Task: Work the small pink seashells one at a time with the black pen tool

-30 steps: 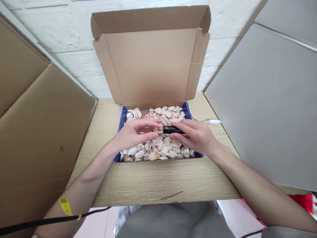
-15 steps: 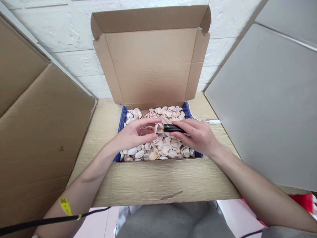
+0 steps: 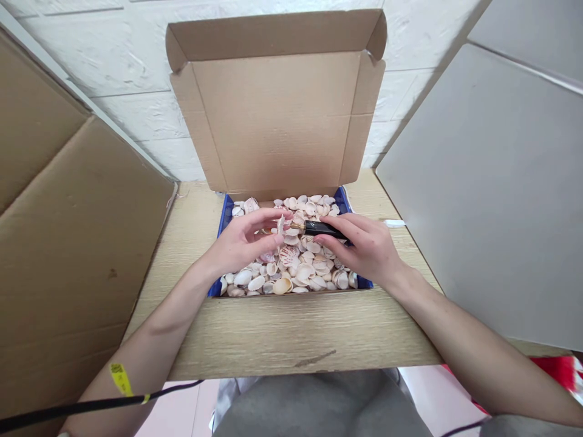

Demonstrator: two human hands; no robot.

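Over the open box of seashells, my left hand [image 3: 243,240] pinches a pale seashell [image 3: 281,225] between thumb and fingertips. The shell is turned nearly edge-on. My right hand [image 3: 367,246] grips a slim black hand drill [image 3: 325,229] from the right, thumb below and fingers above. Its gold-coloured front end [image 3: 297,226] points left at the shell. Whether the thin bit touches the shell or passes through it, I cannot tell. Beneath both hands lie many loose shells, among them a red-streaked scallop shell [image 3: 288,256] and a yellowish shell [image 3: 283,286].
The box's cardboard lid [image 3: 277,121] stands upright against the white brick wall [image 3: 122,54]. A brown cardboard panel [image 3: 77,243] flanks the left side and a grey panel [image 3: 492,194] the right. A white plug [image 3: 394,223] lies on the wooden table [image 3: 291,334]. A black cable [image 3: 77,406] crosses my left forearm.
The held shell has turned from a more open view to nearly edge-on and moved slightly left. The drill has shifted slightly right, and its front end now stands farther from the shell.
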